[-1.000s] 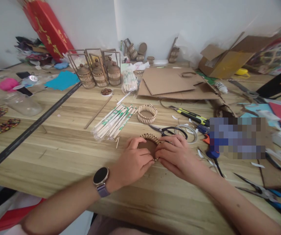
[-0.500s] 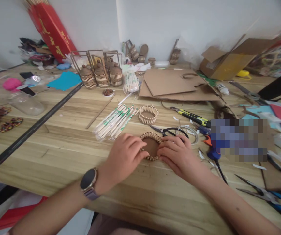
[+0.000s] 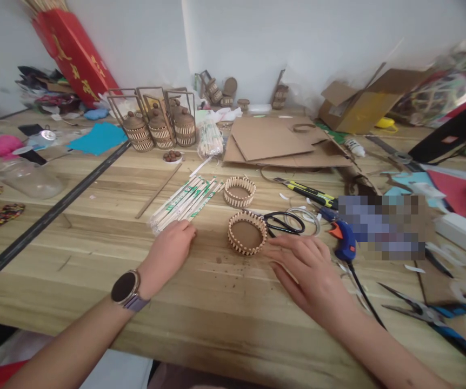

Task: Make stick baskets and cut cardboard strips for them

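Note:
A small round basket (image 3: 247, 251), with a brown base and a wall of pale short sticks, rests on the wooden table in front of me. Just right of it is my right hand (image 3: 308, 270), its fingers stretched out and the fingertips close to the wall; it holds nothing. My left hand (image 3: 170, 253) is left of the basket, at the near end of the plastic-wrapped sticks (image 3: 186, 201). Its fingers are curled, and what they may hold is hidden. Behind the basket stands a similar stick ring (image 3: 239, 193). Black-handled scissors (image 3: 285, 222) lie beside it, partly covered.
On the right are a yellow-black utility knife (image 3: 308, 193), a blue glue gun (image 3: 344, 237) and pliers (image 3: 430, 314). Cardboard sheets (image 3: 273, 143) lie behind. Finished lidded baskets with tall handles (image 3: 160, 129) stand at the back left, near a bowl of brown beads (image 3: 172, 156).
Both hands have come off the round basket, which stays on the table. My left hand moved left toward the wrapped sticks; my right hand drew slightly away. The view shifted a little.

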### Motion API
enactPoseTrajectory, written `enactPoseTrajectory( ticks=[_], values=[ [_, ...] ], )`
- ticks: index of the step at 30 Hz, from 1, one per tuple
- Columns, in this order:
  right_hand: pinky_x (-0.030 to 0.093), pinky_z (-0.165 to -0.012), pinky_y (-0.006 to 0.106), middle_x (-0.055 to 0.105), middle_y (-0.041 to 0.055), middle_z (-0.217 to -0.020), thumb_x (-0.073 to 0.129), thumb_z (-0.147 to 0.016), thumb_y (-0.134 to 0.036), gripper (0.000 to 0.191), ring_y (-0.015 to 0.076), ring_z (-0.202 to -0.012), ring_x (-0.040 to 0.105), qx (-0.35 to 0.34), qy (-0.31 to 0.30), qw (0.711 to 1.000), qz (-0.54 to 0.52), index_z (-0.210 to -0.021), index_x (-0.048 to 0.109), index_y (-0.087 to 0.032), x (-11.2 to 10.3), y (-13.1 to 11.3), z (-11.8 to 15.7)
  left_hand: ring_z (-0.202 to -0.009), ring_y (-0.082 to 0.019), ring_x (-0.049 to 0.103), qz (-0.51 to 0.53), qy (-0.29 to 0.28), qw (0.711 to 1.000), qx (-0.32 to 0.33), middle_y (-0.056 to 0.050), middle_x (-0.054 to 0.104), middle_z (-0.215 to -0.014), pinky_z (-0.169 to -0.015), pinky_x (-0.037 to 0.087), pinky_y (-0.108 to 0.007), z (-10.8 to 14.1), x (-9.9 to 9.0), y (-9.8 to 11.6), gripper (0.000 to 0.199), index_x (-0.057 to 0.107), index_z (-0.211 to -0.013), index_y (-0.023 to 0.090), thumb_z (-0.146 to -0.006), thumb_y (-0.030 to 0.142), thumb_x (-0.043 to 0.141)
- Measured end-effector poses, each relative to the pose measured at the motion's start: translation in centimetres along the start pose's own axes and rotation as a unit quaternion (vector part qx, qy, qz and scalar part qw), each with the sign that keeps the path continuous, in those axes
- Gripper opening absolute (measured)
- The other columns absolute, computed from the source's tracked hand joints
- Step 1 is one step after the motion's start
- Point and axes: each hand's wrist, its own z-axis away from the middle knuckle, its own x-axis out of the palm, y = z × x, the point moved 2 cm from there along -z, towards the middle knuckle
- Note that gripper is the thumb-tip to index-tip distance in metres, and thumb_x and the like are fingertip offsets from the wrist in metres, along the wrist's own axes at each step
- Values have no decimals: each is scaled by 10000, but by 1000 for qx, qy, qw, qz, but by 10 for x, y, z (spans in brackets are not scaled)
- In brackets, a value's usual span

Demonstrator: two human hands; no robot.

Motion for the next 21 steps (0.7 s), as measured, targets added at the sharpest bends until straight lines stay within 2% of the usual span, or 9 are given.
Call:
enactPoseTrajectory(
  ticks=[3,6,8,10,12,15,21],
  values=[
    [420,-844,414,721,64,-982,506,-955,-232,160,222,-947,641,30,6,999,34,-932,665,-239,-13,19,11,-859,-228,598,-7,31,999,19,-84,681,-920,-783,489,-373,0,-7,5,249,685,-848,156,-971,164,469],
    [416,-806,456,730,60,-889,489,-970,-352,280,255,-864,645,115,3,988,103,-800,685,-247,-26,58,22,-839,-214,594,19,76,995,60,-68,692,-919,-765,478,-360,3,-16,18,267,686,-877,162,-999,207,453],
    [408,-706,450,732,99,-874,468,-975,-386,327,299,-839,638,170,-12,973,156,-823,717,-238,-34,88,31,-816,-204,589,38,103,990,93,-57,698,-890,-747,467,-353,5,-22,29,292,685,-882,163,-1013,218,430],
    [372,-623,429,724,129,-830,507,-949,-383,286,321,-784,618,190,-14,961,200,-878,740,-232,-38,113,39,-798,-199,587,56,123,984,120,-51,702,-864,-729,458,-349,5,-27,39,304,683,-866,158,-1018,220,426],
    [355,-594,406,730,114,-846,516,-932,-311,236,300,-760,605,152,-43,970,184,-928,747,-262,-36,130,44,-782,-192,583,75,136,977,145,-43,702,-842,-709,451,-343,5,-30,49,305,679,-839,157,-1016,216,437],
    [364,-617,395,744,68,-940,514,-911,-213,254,276,-803,606,83,-95,983,137,-973,738,-314,-29,137,43,-762,-185,573,87,142,970,175,-32,698,-804,-691,448,-334,4,-33,62,302,678,-812,163,-1010,205,454],
    [324,-680,432,725,57,-855,567,-898,-211,202,263,-816,588,54,-154,981,105,-762,696,-283,-30,130,28,-746,-192,564,104,130,968,187,-35,686,-762,-695,464,-342,4,-32,73,313,683,-793,154,-1006,193,458]
  ],
)
